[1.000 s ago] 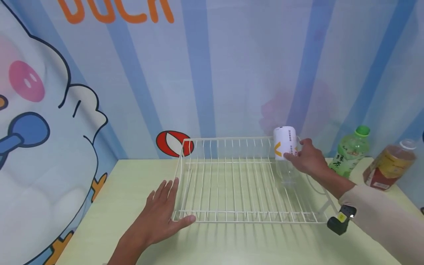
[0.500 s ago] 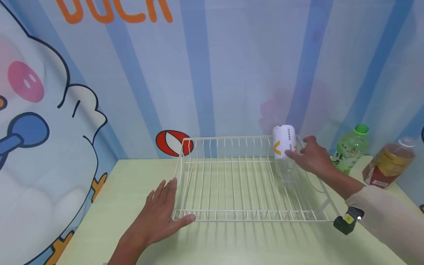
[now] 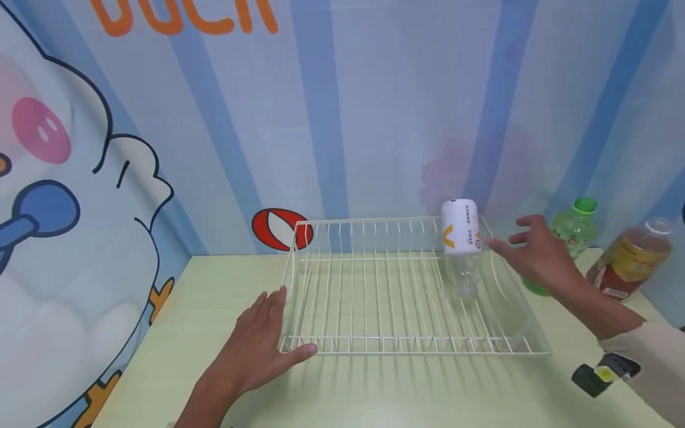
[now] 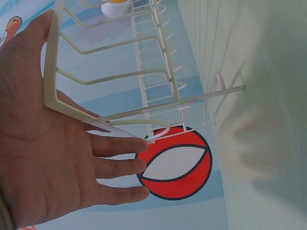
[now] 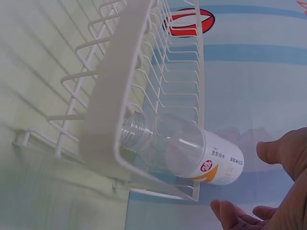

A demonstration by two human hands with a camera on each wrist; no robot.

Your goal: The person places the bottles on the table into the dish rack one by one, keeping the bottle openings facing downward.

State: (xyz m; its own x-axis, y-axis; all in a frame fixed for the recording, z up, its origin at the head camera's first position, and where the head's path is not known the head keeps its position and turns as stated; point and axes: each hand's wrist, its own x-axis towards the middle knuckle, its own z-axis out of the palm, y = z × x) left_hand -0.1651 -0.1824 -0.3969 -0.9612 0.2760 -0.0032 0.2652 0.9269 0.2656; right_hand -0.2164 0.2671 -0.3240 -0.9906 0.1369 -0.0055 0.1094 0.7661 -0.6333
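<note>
A white wire dish rack (image 3: pixel 396 354) stands on the table. In its back right corner a clear plastic bottle with a white label (image 3: pixel 460 229) leans upside down; in the right wrist view its neck (image 5: pixel 136 130) points into the rack. My right hand (image 3: pixel 546 255) is just right of the bottle, fingers spread, holding nothing, and a gap shows between thumb and label. My left hand (image 3: pixel 251 348) rests on the rack's left side with straight fingers. In the left wrist view its palm (image 4: pixel 48 158) lies along the rack's corner, thumb along the rim.
A green-capped bottle (image 3: pixel 575 229) stands right of the rack, partly behind my right hand. Farther right is a bottle of amber drink (image 3: pixel 631 261). A printed cloth backdrop (image 3: pixel 374 119) rises behind the table (image 3: pixel 176 356). A black device (image 3: pixel 605 374) sits at the right sleeve.
My right hand has let go of the bottle and moved off to the right, its fingers spread. The bottle stays in the rack. My left hand has kept its place.
</note>
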